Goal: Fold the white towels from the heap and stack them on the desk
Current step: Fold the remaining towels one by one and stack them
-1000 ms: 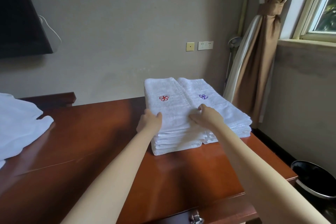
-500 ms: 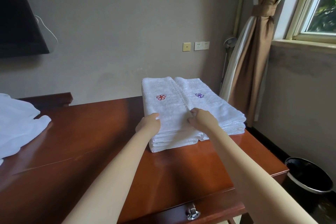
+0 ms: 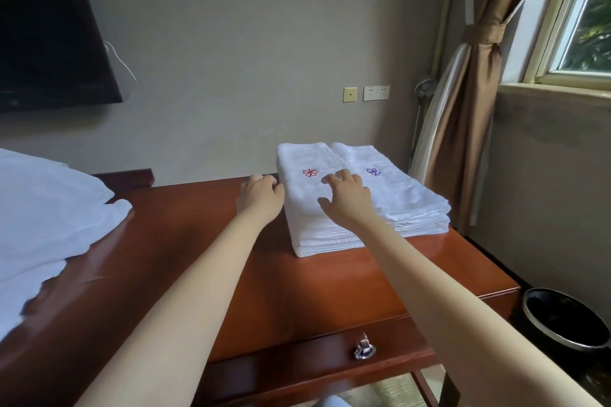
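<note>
Flanking edge of towel stack [image 3: 307, 218], left hand [image 3: 261, 200] loosely curled; right hand [image 3: 347, 200] spread atop

Hotel room — wall television [image 3: 49, 33], embroidered towel stacks [image 3: 304, 208].

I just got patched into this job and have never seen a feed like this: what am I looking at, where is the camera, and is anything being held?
No machine here: a person works with bare hands, and the one camera sits on their head, looking forward and down. On the desk stand two stacks of folded towels, the red-marked stack and the purple-marked stack beside it. The heap of unfolded towels lies at the left. The right hand rests open on the red-marked stack; the left hand is at that stack's left side, fingers loosely curled. Neither holds anything.
</note>
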A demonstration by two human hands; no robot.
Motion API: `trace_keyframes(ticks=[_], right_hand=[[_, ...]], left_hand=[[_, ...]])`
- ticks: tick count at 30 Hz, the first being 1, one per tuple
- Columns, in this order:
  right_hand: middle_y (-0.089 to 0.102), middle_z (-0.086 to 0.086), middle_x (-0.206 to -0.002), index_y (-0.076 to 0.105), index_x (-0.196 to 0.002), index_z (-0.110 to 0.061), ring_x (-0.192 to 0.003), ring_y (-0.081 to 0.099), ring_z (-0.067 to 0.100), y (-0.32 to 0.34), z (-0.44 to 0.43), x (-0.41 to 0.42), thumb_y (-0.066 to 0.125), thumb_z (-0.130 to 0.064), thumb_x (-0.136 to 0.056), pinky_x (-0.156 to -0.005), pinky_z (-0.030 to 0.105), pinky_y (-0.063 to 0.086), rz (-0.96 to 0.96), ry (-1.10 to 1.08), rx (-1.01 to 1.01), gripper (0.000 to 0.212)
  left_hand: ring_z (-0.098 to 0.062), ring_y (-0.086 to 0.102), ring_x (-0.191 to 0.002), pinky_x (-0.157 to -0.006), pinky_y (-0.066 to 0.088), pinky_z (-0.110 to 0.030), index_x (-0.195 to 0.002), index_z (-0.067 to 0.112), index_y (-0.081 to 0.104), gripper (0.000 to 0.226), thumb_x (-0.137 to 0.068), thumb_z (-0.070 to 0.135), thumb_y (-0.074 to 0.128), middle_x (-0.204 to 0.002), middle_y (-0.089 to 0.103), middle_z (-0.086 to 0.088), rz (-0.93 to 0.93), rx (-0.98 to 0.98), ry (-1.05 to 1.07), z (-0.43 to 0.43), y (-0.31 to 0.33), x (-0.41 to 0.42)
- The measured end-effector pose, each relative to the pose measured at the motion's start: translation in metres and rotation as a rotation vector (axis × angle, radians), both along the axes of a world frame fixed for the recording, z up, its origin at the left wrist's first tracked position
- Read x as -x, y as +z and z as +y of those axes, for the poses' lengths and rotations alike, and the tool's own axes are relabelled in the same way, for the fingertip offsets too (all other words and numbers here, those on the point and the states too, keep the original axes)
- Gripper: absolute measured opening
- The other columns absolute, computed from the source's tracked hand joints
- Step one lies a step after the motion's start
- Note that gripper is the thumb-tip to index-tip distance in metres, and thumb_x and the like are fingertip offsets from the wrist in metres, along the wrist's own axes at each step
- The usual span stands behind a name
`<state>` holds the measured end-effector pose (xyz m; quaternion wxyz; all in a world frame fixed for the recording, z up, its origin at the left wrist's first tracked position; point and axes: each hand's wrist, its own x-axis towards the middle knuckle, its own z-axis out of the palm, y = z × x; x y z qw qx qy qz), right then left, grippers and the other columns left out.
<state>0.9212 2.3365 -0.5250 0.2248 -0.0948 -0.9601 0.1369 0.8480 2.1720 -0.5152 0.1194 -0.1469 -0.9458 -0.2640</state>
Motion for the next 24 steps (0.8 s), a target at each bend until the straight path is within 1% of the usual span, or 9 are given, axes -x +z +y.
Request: trace_keyframes(ticks=[3,5,6,9,13,16,18,22,24], right_hand=[[0.062,-0.001,-0.111,0.062,-0.116,-0.02,-0.111,0.053,0.022,0.017,-0.034,-0.002,0.058,-0.029,-0.09,-0.086,0.034,0.045,-0.041,0.121,0.135,0.028],[0.061,-0.008,-0.086,0.067,-0.104,-0.02,-0.097,0.054,0.017,0.025,-0.061,-0.005,0.055,-0.025,-0.09,-0.075,0.029,0.043,-0.068,0.187,0.178,0.02],[0.061,-0.008,-0.082,0.069,-0.1,-0.019,-0.091,0.053,0.016,0.029,-0.075,-0.007,0.053,-0.023,-0.09,-0.072,0.028,0.042,-0.076,0.221,0.172,0.019],[0.065,-0.001,-0.086,0.067,-0.091,-0.017,-0.079,0.053,0.018,0.038,-0.119,-0.011,0.053,-0.022,-0.09,-0.072,0.031,0.049,-0.102,0.309,0.151,0.015],[0.071,0.006,-0.095,0.068,-0.097,-0.016,-0.075,0.057,0.019,0.043,-0.182,-0.007,0.056,-0.025,-0.09,-0.081,0.034,0.054,-0.129,0.401,0.14,0.017],[0.07,0.004,-0.093,0.068,-0.102,-0.015,-0.072,0.06,0.019,0.041,-0.232,0.001,0.054,-0.024,-0.092,-0.078,0.032,0.054,-0.172,0.478,0.11,0.02],[0.07,0.004,-0.095,0.068,-0.105,-0.015,-0.073,0.058,0.017,0.037,-0.261,0.009,0.054,-0.024,-0.093,-0.079,0.031,0.054,-0.199,0.523,0.081,0.022],[0.069,0.004,-0.097,0.068,-0.101,-0.015,-0.076,0.059,0.017,0.027,-0.307,0.031,0.057,-0.023,-0.09,-0.08,0.034,0.054,-0.221,0.586,0.076,0.017],[0.068,0.003,-0.1,0.068,-0.105,-0.014,-0.083,0.061,0.019,0.018,-0.322,0.046,0.058,-0.024,-0.09,-0.08,0.033,0.053,-0.242,0.604,0.07,0.02]], left_hand=[[-0.031,0.047,-0.118,-0.098,0.044,-0.04,-0.107,0.016,0.064,0.029,-0.097,0.028,0.04,-0.125,0.055,-0.009,0.004,-0.075,-0.029,-0.035,0.013,-0.01],[-0.031,0.051,-0.111,-0.094,0.047,-0.039,-0.099,0.015,0.064,0.027,-0.096,0.028,0.041,-0.117,0.059,-0.009,0.012,-0.096,-0.04,-0.062,0.017,-0.021],[-0.03,0.053,-0.108,-0.092,0.048,-0.038,-0.099,0.014,0.065,0.027,-0.096,0.028,0.042,-0.114,0.061,-0.008,0.016,-0.106,-0.039,-0.076,0.018,-0.025],[-0.028,0.056,-0.104,-0.09,0.05,-0.037,-0.102,0.016,0.065,0.027,-0.097,0.03,0.042,-0.11,0.063,-0.004,0.021,-0.12,0.001,-0.121,0.022,-0.035],[-0.028,0.058,-0.096,-0.08,0.049,-0.036,-0.098,0.013,0.065,0.026,-0.095,0.027,0.043,-0.103,0.065,-0.006,0.013,-0.152,0.092,-0.192,0.02,-0.042],[-0.026,0.057,-0.098,-0.086,0.048,-0.036,-0.098,0.01,0.065,0.025,-0.094,0.024,0.043,-0.104,0.062,-0.003,-0.021,-0.176,0.148,-0.245,0.011,-0.044],[-0.023,0.054,-0.092,-0.083,0.045,-0.031,-0.088,0.011,0.063,0.025,-0.094,0.024,0.041,-0.101,0.057,0.005,-0.043,-0.152,0.199,-0.277,0.003,-0.042],[-0.025,0.051,-0.075,-0.067,0.042,-0.032,-0.068,0.012,0.055,0.023,-0.088,0.016,0.044,-0.08,0.061,-0.007,-0.104,-0.148,0.279,-0.331,-0.013,-0.032],[-0.024,0.048,-0.075,-0.062,0.039,-0.03,-0.063,0.015,0.047,0.025,-0.088,0.015,0.045,-0.073,0.056,-0.003,-0.115,-0.164,0.326,-0.352,-0.021,-0.022]])
